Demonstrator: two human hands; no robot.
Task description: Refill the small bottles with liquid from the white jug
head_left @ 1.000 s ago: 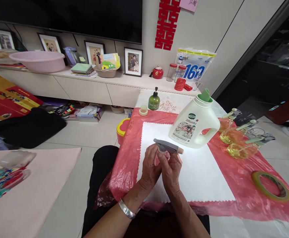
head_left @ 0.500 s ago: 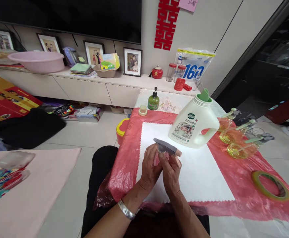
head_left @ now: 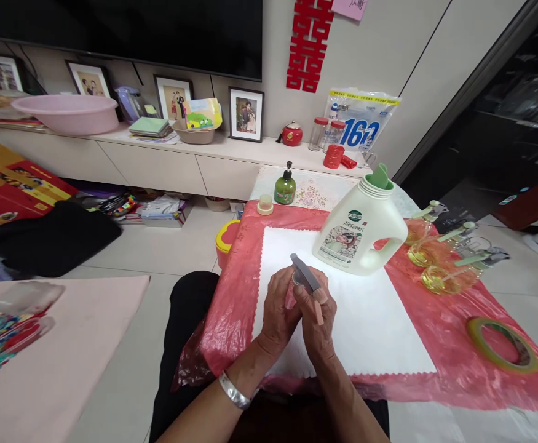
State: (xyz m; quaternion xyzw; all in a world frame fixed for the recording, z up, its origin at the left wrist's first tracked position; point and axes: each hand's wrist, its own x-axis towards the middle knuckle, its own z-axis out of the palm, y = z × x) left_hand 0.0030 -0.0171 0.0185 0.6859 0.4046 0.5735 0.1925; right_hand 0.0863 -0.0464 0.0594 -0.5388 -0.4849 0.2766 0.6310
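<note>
Both hands, left hand [head_left: 275,311] and right hand [head_left: 317,320], clasp a grey spray head [head_left: 306,280]; jug [head_left: 358,231] reads "SilkGarden".

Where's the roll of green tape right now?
The tape roll lies flat on the red plastic sheet at the table's right side, right of the white mat.

Small pink spray bottle [head_left: 291,298] (grey trigger head [head_left: 306,278] turned sideways), held upright.
</note>
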